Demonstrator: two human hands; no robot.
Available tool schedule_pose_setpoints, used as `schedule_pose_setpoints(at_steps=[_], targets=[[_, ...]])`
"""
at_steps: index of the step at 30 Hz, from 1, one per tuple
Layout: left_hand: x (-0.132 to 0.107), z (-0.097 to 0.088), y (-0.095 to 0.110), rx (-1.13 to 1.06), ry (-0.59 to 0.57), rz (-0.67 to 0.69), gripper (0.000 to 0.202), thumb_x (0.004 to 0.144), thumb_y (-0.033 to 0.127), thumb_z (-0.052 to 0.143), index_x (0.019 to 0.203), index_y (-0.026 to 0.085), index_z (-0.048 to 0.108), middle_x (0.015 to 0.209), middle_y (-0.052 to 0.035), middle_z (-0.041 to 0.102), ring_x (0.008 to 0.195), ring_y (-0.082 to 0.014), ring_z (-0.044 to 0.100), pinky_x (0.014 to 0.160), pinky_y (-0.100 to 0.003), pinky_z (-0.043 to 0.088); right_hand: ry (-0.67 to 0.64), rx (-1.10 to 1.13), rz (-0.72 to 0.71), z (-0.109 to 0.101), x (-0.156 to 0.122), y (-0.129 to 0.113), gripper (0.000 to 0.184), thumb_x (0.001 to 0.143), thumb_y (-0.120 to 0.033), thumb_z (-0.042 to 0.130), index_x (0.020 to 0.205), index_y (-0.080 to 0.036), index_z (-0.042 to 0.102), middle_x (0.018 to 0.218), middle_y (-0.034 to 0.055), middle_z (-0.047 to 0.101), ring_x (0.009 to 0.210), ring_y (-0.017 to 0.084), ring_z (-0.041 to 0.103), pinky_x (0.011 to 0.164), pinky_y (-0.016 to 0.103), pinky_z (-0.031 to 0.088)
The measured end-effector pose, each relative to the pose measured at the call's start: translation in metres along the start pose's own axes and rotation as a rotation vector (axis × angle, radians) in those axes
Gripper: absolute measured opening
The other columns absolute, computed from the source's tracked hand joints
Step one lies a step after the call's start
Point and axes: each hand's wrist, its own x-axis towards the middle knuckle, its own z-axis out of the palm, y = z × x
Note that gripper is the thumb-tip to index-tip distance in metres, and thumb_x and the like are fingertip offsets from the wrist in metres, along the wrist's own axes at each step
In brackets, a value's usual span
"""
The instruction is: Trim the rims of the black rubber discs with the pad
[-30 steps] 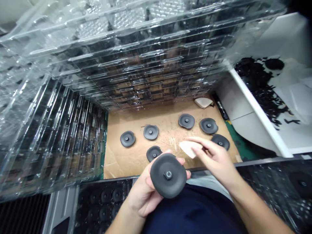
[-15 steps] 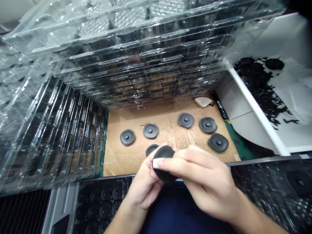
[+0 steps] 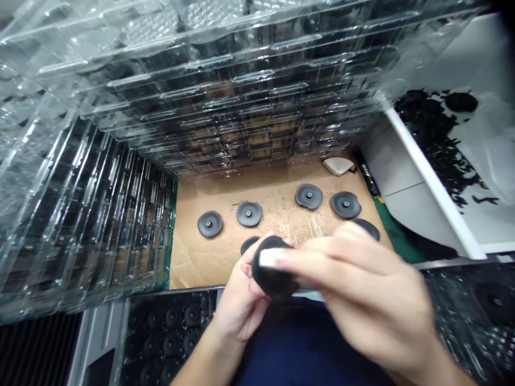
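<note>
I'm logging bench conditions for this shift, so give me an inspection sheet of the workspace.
Surface: brown cardboard, with pale scuffs near its middle.
Job's things: held disc, dark; white piece at its face; six dark discs on the cardboard, two partly hidden.
Clutter: white wedge at the back right; dark stick-like object beside it.
Hands: left hand holds the disc; right hand, blurred, holds the white piece.
Cables: nothing seen.
Surroundings: stacked clear plastic trays behind and to the left; white bin at right with black scraps.
</note>
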Motion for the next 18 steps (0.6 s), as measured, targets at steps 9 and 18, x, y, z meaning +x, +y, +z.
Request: schedule_pose_setpoints(at_steps=[9, 18], targets=[[-0.001, -0.006, 0.005, -0.047, 0.073, 0.0, 0.061, 0.063, 0.041, 0.079, 0.117, 0.018, 0.061, 0.117, -0.0104, 0.067, 0.1, -0.0237, 0.065, 0.091, -0.032, 0.052, -0.018, 0.074, 0.525, 0.028, -0.052, 0.07, 0.021, 0.089, -0.028, 0.055, 0.098, -0.021, 0.072, 0.096, 0.0047, 0.074, 0.085, 0.019, 0.068, 0.072, 0.029, 0.054], [0.002, 0.002, 0.0, -0.09, 0.061, 0.005, 0.042, 0.066, 0.033, 0.079, 0.105, 0.02, 0.067, 0.107, -0.0047, 0.071, 0.091, -0.0175, 0.067, 0.085, -0.027, 0.054, 0.219, 0.016, 0.447, 0.021, -0.016, 0.027, 0.025, 0.091, -0.024, 0.053, 0.112, -0.02, 0.066, 0.111, 0.0047, 0.07, 0.094, 0.017, 0.066, 0.075, 0.026, 0.053]])
